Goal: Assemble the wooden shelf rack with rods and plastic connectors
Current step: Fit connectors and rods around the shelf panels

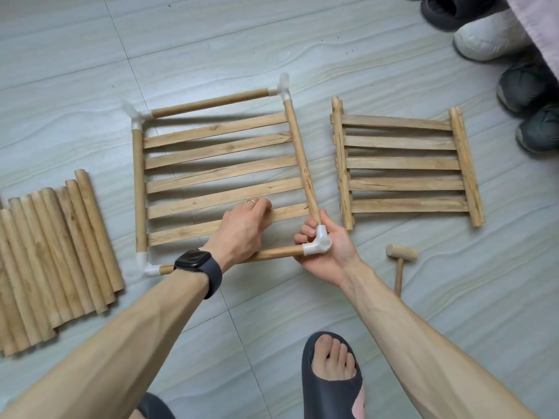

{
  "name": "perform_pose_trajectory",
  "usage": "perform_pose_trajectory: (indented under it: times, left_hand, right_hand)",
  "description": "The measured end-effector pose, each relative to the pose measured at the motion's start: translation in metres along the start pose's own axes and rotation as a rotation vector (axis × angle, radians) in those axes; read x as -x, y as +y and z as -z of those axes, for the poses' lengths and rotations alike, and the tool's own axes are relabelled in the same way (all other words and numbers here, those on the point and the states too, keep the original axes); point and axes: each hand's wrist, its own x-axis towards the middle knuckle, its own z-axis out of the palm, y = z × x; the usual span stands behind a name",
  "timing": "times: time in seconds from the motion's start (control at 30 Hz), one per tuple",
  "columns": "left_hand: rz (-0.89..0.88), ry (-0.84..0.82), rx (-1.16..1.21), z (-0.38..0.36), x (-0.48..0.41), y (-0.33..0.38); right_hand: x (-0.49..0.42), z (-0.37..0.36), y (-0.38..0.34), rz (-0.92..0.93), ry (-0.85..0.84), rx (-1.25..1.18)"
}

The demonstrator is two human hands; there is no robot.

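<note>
You're on the last corner of the first tier. The slatted shelf [220, 176] lies flat on the floor in the middle, boxed in by rods, with connectors already on the other three corners.

Your left hand [242, 228] lies across the near rod [272, 254], fingers curled over one of the slats to steady it. Your right hand [326, 258] is wrapped tight round the corner connector [319, 243], where the near rod and the right side rod [299, 155] meet.

I reckon the next move is a firm squeeze to seat both rods. If that doesn't do it, the mallet [400, 258] is lying just to your right.

Your fingers hide both sockets, so I can't tell how deep either rod sits. The spare rod pile [51, 255] is cut off at the left edge.
</note>
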Motion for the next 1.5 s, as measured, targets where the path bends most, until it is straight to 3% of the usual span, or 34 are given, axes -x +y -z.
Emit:
perform_pose_trajectory:
  times: [0.37, 0.57, 0.6, 0.67, 0.73, 0.8, 0.83, 0.9, 1.03, 1.33, 1.5]
  left_hand:
    - [-0.028, -0.002, -0.057, -0.008, -0.003, 0.009]
    - [0.006, -0.154, -0.461, -0.014, 0.022, -0.009]
    - [0.05, -0.144, -0.495, -0.016, 0.026, -0.014]
    - [0.105, -0.094, -0.512, -0.016, 0.031, -0.021]
    - [0.099, -0.043, -0.517, -0.011, 0.033, -0.025]
    - [0.076, -0.005, -0.493, -0.005, 0.034, -0.024]
    - [0.061, 0.015, -0.486, -0.002, 0.033, -0.024]
    - [0.04, 0.034, -0.48, 0.004, 0.031, -0.021]
    - [0.012, 0.022, -0.515, 0.009, 0.034, -0.021]
    - [0.007, 0.034, -0.515, 0.011, 0.046, -0.032]
    - [0.014, 0.054, -0.5, 0.011, 0.041, -0.028]
  right_hand:
    - [-0.003, -0.006, 0.001, 0.094, 0.168, -0.033]
    - [-0.004, -0.001, -0.007, 0.124, 0.262, 0.189]
    - [-0.002, -0.001, -0.007, 0.136, 0.284, 0.303]
    - [0.006, -0.003, -0.001, 0.267, 0.404, 0.786]
    - [0.015, -0.001, 0.012, 0.679, 0.53, 1.37]
    - [0.03, -0.009, 0.033, 1.164, 0.428, 1.75]
    - [0.031, -0.014, 0.045, 1.273, 0.333, 1.902]
    - [0.023, -0.025, 0.069, 1.176, 0.203, 2.183]
    - [-0.004, -0.049, 0.068, 0.844, 0.288, 2.538]
    - [-0.01, -0.055, 0.066, 1.153, 0.209, 2.53]
    - [-0.01, -0.059, 0.056, 1.15, 0.209, 2.605]
